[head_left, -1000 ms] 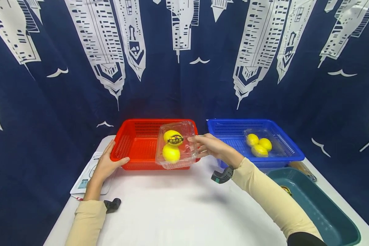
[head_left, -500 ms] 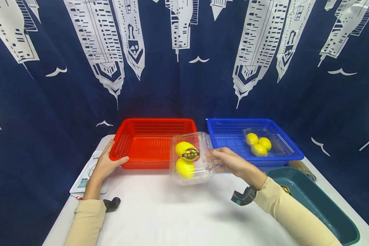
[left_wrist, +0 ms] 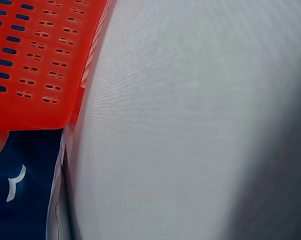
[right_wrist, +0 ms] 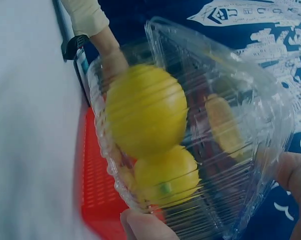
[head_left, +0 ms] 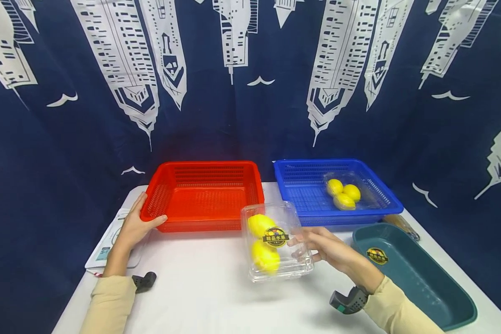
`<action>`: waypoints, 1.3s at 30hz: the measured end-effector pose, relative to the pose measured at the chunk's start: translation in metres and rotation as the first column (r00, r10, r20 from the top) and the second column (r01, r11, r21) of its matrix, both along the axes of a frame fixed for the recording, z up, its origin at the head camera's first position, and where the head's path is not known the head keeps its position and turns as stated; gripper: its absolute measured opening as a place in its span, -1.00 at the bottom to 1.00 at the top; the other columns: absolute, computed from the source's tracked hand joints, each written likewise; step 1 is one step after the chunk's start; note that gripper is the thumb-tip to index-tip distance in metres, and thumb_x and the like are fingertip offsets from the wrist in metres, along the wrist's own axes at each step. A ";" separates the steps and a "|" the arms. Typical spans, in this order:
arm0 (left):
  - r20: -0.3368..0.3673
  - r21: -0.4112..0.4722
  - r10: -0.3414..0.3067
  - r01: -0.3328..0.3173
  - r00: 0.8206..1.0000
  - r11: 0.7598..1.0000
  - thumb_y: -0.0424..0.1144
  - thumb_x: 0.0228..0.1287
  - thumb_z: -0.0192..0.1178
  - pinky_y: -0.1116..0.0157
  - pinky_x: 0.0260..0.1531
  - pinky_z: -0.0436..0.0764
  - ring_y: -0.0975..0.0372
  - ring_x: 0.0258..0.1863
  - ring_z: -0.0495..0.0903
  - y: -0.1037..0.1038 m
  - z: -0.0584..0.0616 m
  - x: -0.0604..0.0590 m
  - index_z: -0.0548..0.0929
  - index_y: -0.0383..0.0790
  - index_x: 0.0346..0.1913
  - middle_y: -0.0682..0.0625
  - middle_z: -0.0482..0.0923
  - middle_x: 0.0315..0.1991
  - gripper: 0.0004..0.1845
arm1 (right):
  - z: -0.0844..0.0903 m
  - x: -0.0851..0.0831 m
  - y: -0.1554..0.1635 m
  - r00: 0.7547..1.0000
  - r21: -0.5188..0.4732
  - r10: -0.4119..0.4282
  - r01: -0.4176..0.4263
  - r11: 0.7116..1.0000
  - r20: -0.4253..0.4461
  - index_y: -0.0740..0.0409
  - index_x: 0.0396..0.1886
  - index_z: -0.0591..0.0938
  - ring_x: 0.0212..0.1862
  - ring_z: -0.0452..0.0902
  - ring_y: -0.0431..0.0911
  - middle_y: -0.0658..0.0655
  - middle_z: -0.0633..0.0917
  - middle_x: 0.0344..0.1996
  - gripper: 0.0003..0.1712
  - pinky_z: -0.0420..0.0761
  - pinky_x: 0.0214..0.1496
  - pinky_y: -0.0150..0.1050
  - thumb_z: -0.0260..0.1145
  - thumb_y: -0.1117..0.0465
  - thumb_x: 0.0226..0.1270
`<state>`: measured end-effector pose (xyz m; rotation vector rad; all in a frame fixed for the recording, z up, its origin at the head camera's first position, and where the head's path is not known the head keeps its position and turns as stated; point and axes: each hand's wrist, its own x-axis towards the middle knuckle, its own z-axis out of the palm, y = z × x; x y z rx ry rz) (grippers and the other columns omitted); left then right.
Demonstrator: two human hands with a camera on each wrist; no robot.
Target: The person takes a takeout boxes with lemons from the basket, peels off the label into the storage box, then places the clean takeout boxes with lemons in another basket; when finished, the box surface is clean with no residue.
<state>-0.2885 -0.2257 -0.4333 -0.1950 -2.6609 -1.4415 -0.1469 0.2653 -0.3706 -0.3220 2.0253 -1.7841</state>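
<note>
A clear plastic fruit box (head_left: 292, 215) with two lemons (head_left: 260, 226) inside and a black-and-gold label on its lid is held up over the white table. My right hand (head_left: 334, 248) grips it by its right side. The right wrist view shows the ribbed wall of the box (right_wrist: 230, 200) close up, with my thumb and a fingertip at its edges. At the red basket's (head_left: 208, 199) front left corner rests my left hand (head_left: 135, 227), thumb spread along the front rim and fingers stretched along the left side. Nothing lies in the red basket.
A blue basket (head_left: 302, 192) at the back right bears another clear box with three lemons (head_left: 344, 201). In front of it, a dark green tray (head_left: 426, 271) has a round label (head_left: 377, 255) inside. A white scale-like device (head_left: 108, 246) lies left of the red basket.
My right hand has brought the box from over the red basket's right side toward me and rightward. My left hand has stayed at the basket corner. The head view has turned slightly right.
</note>
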 end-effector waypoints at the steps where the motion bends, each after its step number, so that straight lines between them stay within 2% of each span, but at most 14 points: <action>1: -0.002 -0.004 0.002 -0.002 1.000 1.000 0.06 0.11 0.36 -0.27 0.39 0.17 -0.18 0.49 0.04 0.000 0.000 0.000 -0.16 -0.25 0.56 -0.16 -0.18 0.59 0.15 | -0.003 0.003 0.002 1.000 -0.020 0.011 -0.011 1.000 0.001 0.62 0.39 0.09 -0.07 0.71 -0.10 0.14 0.68 0.03 -0.26 0.74 -0.07 -0.20 0.03 0.22 0.39; 6: -0.001 -0.020 0.004 -0.004 1.000 1.000 0.09 0.10 0.36 -0.29 0.37 0.18 -0.20 0.49 0.04 -0.001 0.000 0.001 -0.17 -0.24 0.56 -0.16 -0.20 0.60 0.16 | -0.020 0.016 0.010 0.999 -0.076 0.025 -0.023 0.997 0.025 0.63 0.39 0.07 -0.07 0.70 -0.13 0.01 0.69 -0.04 -0.27 0.74 -0.09 -0.25 0.03 0.21 0.42; 10: 0.002 -0.013 -0.002 0.002 1.000 1.000 0.08 0.10 0.36 -0.30 0.36 0.17 -0.20 0.50 0.02 0.000 0.000 0.001 -0.17 -0.25 0.56 -0.16 -0.20 0.60 0.17 | -0.032 0.022 0.016 0.999 -0.060 0.000 0.003 0.998 0.046 0.62 0.38 0.11 -0.07 0.69 -0.10 0.02 0.67 -0.05 -0.26 0.73 -0.11 -0.28 0.04 0.15 0.44; 17: -0.004 -0.012 -0.003 0.003 1.000 1.000 0.07 0.10 0.37 -0.30 0.36 0.18 -0.22 0.50 0.00 0.000 -0.002 0.000 -0.18 -0.24 0.56 -0.17 -0.22 0.59 0.17 | -0.052 0.027 0.020 0.995 -0.065 -0.025 0.032 0.997 0.097 0.62 0.38 0.10 -0.02 0.69 -0.02 0.03 0.69 -0.03 -0.24 0.72 -0.03 -0.22 0.07 0.16 0.41; 22: 0.001 -0.005 -0.008 0.008 1.000 1.000 0.05 0.11 0.37 -0.28 0.36 0.19 -0.21 0.50 0.00 0.000 -0.001 0.000 -0.19 -0.22 0.56 -0.16 -0.23 0.60 0.16 | -0.066 0.026 0.022 0.992 -0.063 -0.052 0.059 0.996 0.115 0.61 0.38 0.10 -0.05 0.69 -0.04 0.13 0.70 0.01 -0.23 0.72 0.01 -0.16 0.09 0.13 0.42; 27: 0.004 -0.003 -0.007 0.007 1.000 1.000 0.04 0.12 0.36 -0.29 0.35 0.19 -0.21 0.50 0.00 -0.002 0.000 0.001 -0.19 -0.24 0.56 -0.16 -0.24 0.60 0.15 | -0.079 0.021 0.024 0.988 -0.038 -0.084 0.089 0.995 0.132 0.58 0.39 0.13 -0.09 0.70 -0.09 0.20 0.69 0.04 -0.23 0.73 -0.05 -0.21 0.11 0.10 0.43; 34: 0.013 0.007 -0.012 0.012 1.000 1.000 0.03 0.12 0.36 -0.29 0.38 0.16 -0.20 0.51 -0.03 -0.001 0.002 0.003 -0.19 -0.24 0.56 -0.15 -0.24 0.60 0.15 | -0.085 0.017 0.025 0.989 -0.013 -0.091 0.094 0.996 0.113 0.61 0.38 0.13 -0.10 0.64 -0.17 0.13 0.69 0.00 -0.23 0.72 -0.07 -0.25 0.07 0.09 0.44; 39: 0.023 0.008 -0.013 0.013 1.000 1.000 0.02 0.12 0.36 -0.27 0.39 0.16 -0.19 0.51 -0.02 0.001 0.003 0.003 -0.19 -0.22 0.56 -0.15 -0.25 0.60 0.15 | -0.085 0.012 0.028 0.988 0.021 -0.117 0.116 0.993 0.099 0.61 0.31 0.26 -0.14 0.61 -0.19 0.04 0.66 -0.03 -0.33 0.71 -0.09 -0.27 0.03 0.16 0.38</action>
